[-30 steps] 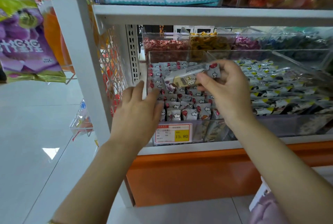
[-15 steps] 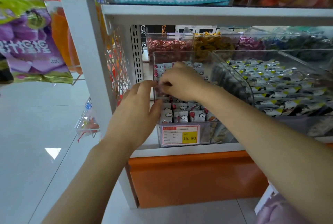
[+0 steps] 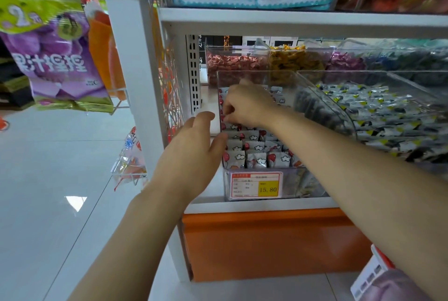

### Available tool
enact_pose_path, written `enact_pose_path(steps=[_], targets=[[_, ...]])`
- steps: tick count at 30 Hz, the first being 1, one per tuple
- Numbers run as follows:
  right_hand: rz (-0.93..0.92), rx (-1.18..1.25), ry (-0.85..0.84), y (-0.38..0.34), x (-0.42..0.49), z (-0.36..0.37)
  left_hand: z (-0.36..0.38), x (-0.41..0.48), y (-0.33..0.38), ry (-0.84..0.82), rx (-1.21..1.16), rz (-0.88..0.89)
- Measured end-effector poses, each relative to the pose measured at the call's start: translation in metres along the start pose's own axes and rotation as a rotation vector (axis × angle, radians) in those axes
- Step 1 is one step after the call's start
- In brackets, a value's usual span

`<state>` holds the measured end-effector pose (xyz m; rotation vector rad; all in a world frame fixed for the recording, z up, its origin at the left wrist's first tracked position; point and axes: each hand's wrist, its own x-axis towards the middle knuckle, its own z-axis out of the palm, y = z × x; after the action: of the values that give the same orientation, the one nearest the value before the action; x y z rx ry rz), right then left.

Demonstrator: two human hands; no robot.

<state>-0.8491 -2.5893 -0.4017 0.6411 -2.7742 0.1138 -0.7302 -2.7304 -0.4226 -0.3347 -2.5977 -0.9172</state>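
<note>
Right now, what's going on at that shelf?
A person is working at a shop shelf. Their right hand reaches down into the clear bin, fingers curled among the small white packets printed with red balloons, near its left wall. Whether it pinches one is hidden. The left hand is open just outside the bin's left side, thumb close to that wall. A price tag reading 15.80 sits on the bin's front.

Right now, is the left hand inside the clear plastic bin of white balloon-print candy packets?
No, the left hand is outside the bin, by its left wall; only the right hand reaches among the packets.
</note>
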Motion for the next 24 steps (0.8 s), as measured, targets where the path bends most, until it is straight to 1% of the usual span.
enact_pose_path(steps=[2, 4, 7, 10, 12, 14, 16, 18, 21, 24], targets=[[-0.018, 0.111, 0.071, 0.001, -0.001, -0.004, 0.000, 0.000, -0.001, 0.021, -0.005, 0.004], [0.024, 0.336, 0.150, 0.002, -0.007, -0.015, 0.000, 0.000, -0.001, 0.033, -0.018, 0.007], [0.134, 0.638, 0.355, -0.002, -0.027, -0.032, 0.000, 0.000, 0.001, 0.077, -0.033, 0.000], [0.196, 0.852, 0.570, -0.010, -0.058, -0.043, -0.002, 0.000, 0.006, 0.170, -0.052, -0.010], [0.261, 0.972, 0.659, -0.013, -0.083, -0.044, -0.002, -0.001, 0.009, 0.218, -0.077, -0.021], [0.365, 1.176, 0.673, -0.017, -0.105, -0.042, -0.001, -0.002, 0.010, 0.218, -0.119, -0.047], [0.462, 1.447, 0.625, -0.020, -0.120, -0.040, 0.001, -0.001, 0.010, 0.162, -0.180, -0.069], [0.530, 1.654, 0.557, -0.023, -0.129, -0.038, 0.002, -0.001, 0.013, 0.112, -0.291, -0.084], [0.557, 1.832, 0.494, -0.022, -0.138, -0.036, 0.002, -0.003, 0.015, 0.101, -0.550, -0.195], [0.541, 1.944, 0.424, -0.020, -0.145, -0.035, 0.001, -0.005, 0.015, 0.101, -0.754, -0.276]])
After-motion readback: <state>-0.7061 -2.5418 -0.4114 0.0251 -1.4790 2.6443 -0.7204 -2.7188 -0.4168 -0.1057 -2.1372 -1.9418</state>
